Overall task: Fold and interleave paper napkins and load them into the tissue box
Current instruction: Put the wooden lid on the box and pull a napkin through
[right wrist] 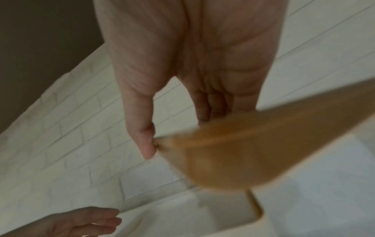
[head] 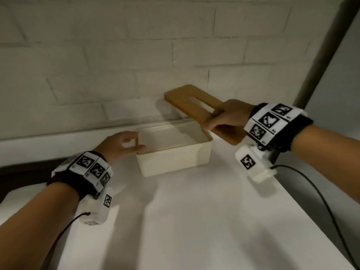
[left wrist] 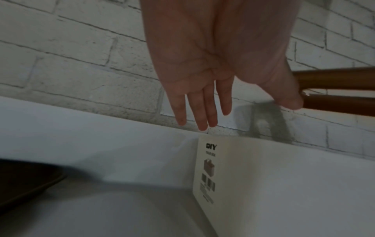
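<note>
An open cream tissue box (head: 173,160) stands on the white table near the wall, and its inside looks bare. My right hand (head: 214,121) pinches the brown wooden lid (head: 187,100) with its long slot, holding it tilted in the air over the box's right back corner. In the right wrist view the thumb (right wrist: 148,144) presses the lid (right wrist: 243,152) edge above the box (right wrist: 202,216). My left hand (head: 136,141) hovers with relaxed fingers at the box's left end. In the left wrist view its fingers (left wrist: 202,112) hang straight above the labelled box end (left wrist: 209,168). No napkins are in view.
A white brick wall (head: 116,65) runs right behind the box. A dark post (head: 321,55) rises at the right, and a black cable (head: 311,188) trails over the table's right edge. A dark curved object (left wrist: 24,189) lies left of the table (head: 194,221).
</note>
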Tool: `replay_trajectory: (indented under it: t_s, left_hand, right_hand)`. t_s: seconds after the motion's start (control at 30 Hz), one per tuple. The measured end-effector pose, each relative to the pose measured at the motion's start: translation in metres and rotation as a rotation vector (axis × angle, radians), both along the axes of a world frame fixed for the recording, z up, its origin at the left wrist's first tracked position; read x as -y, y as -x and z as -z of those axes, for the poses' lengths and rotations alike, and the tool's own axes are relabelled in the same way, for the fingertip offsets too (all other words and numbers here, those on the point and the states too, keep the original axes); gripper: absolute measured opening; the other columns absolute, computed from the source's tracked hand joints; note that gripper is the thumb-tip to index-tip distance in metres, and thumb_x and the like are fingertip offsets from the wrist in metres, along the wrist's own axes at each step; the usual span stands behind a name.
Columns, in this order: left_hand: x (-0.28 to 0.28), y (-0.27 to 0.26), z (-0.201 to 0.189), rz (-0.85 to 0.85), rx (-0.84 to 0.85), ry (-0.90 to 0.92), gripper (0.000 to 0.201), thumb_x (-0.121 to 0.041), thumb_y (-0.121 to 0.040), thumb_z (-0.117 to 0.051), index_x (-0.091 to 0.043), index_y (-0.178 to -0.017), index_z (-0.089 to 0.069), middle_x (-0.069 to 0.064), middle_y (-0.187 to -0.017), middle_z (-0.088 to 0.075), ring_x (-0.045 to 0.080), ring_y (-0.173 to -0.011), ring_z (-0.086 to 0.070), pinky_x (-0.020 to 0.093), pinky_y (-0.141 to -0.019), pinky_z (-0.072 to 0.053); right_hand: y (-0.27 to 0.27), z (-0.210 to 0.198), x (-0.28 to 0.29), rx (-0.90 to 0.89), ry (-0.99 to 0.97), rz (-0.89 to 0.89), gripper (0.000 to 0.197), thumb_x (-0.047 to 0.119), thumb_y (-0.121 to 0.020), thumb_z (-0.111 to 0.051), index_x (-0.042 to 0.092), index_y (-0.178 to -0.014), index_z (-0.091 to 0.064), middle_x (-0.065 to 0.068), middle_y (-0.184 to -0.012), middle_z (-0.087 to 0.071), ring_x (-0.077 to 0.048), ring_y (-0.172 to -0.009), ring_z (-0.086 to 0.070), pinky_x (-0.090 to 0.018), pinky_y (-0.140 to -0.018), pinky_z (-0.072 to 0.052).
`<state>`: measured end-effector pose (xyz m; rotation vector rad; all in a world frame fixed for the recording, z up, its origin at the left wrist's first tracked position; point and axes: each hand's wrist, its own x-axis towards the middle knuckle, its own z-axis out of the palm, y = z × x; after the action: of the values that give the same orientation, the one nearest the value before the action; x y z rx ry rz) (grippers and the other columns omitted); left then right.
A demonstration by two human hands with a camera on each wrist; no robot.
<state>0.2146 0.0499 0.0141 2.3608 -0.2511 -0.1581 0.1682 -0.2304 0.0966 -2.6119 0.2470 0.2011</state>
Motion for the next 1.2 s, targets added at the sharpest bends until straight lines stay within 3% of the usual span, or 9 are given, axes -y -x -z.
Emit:
replay_trajectory:
  t_s: [0.1,0.2,0.37,0.43,0.57,0.77,0.87,1.07,1.2]
  left_hand:
    - [-0.006,-0.002,0.012,-0.04,-0.072,0.077,0.07,-0.028,-0.077,-0.071,-0.014,-0.137,-0.041,0.003,-0.141,-0.048,0.017,-0.129,-0.045,0.024,-0.102,-0.031]
    - [-0.007,-0.002,0.021,-0.071,-0.175,0.259,0.092,-0.037,-0.058,-0.084,-0.009,-0.136,-0.043,0.004,-0.136,-0.05,0.015,-0.118,-0.048,0.024,-0.099,-0.032]
    - [-0.001,-0.003,0.035,-0.05,-0.174,0.358,0.044,-0.007,-0.081,-0.067,-0.018,-0.121,-0.053,0.001,-0.105,-0.062,0.016,-0.104,-0.056,0.016,-0.081,-0.039]
    - [-0.001,-0.005,0.039,-0.039,-0.142,0.365,0.046,-0.018,-0.072,-0.077,-0.024,-0.113,-0.057,-0.011,-0.09,-0.065,0.012,-0.097,-0.058,0.006,-0.07,-0.041]
    - [-0.008,-0.016,0.051,-0.061,-0.119,0.375,0.078,-0.062,-0.02,-0.082,-0.047,-0.092,-0.057,-0.031,-0.072,-0.069,-0.007,-0.084,-0.061,0.011,-0.079,-0.043]
    - [-0.008,-0.018,0.052,-0.016,-0.144,0.388,0.073,-0.047,-0.045,-0.086,-0.04,-0.111,-0.056,-0.031,-0.074,-0.07,-0.015,-0.076,-0.064,0.019,-0.091,-0.045]
    - [-0.006,-0.019,0.052,-0.038,-0.116,0.383,0.057,-0.011,-0.075,-0.073,-0.035,-0.121,-0.051,-0.033,-0.07,-0.068,-0.018,-0.073,-0.062,0.019,-0.092,-0.042]
    - [-0.007,-0.025,0.058,-0.026,-0.12,0.443,0.051,-0.014,-0.071,-0.077,-0.038,-0.112,-0.057,-0.028,-0.079,-0.071,-0.014,-0.08,-0.065,0.026,-0.101,-0.04]
    - [-0.008,-0.025,0.056,0.001,-0.13,0.422,0.06,-0.039,-0.045,-0.083,-0.047,-0.099,-0.058,-0.03,-0.083,-0.071,-0.014,-0.083,-0.065,0.021,-0.094,-0.042]
  right_hand:
    - [-0.012,0.002,-0.027,0.041,0.036,-0.158,0.036,0.038,-0.071,-0.074,0.021,-0.099,-0.06,0.003,-0.097,-0.058,-0.019,-0.089,-0.054,-0.027,-0.068,-0.042]
    - [-0.025,0.01,-0.043,0.034,0.161,-0.285,0.061,0.031,-0.074,-0.072,0.015,-0.129,-0.051,-0.004,-0.125,-0.056,-0.024,-0.113,-0.052,-0.032,-0.096,-0.041]
    - [-0.044,0.033,-0.046,-0.108,0.29,-0.404,0.07,0.028,-0.079,-0.069,0.019,-0.14,-0.038,-0.003,-0.142,-0.043,-0.024,-0.128,-0.042,-0.028,-0.103,-0.032]
    - [-0.051,0.042,-0.043,-0.132,0.311,-0.429,0.07,0.028,-0.079,-0.069,0.021,-0.141,-0.037,-0.003,-0.143,-0.042,-0.024,-0.129,-0.042,-0.026,-0.101,-0.032]
    - [-0.062,0.049,-0.037,-0.161,0.328,-0.466,0.068,0.032,-0.08,-0.067,0.025,-0.141,-0.037,-0.002,-0.142,-0.041,-0.024,-0.129,-0.041,-0.029,-0.104,-0.031]
    - [-0.071,0.054,-0.031,-0.148,0.327,-0.487,0.069,0.034,-0.08,-0.067,0.029,-0.141,-0.036,-0.002,-0.143,-0.042,-0.023,-0.13,-0.04,-0.033,-0.108,-0.028]
    - [-0.073,0.057,-0.029,-0.133,0.296,-0.473,0.069,0.033,-0.078,-0.069,0.028,-0.14,-0.039,-0.003,-0.143,-0.042,-0.023,-0.13,-0.04,-0.033,-0.108,-0.028]
    - [-0.074,0.055,-0.028,-0.135,0.306,-0.473,0.068,0.035,-0.078,-0.068,0.027,-0.14,-0.039,-0.002,-0.142,-0.042,-0.023,-0.129,-0.039,-0.032,-0.106,-0.028]
    - [-0.077,0.056,-0.028,-0.147,0.305,-0.481,0.069,0.036,-0.078,-0.068,0.026,-0.14,-0.039,-0.002,-0.141,-0.043,-0.023,-0.128,-0.04,-0.031,-0.105,-0.028]
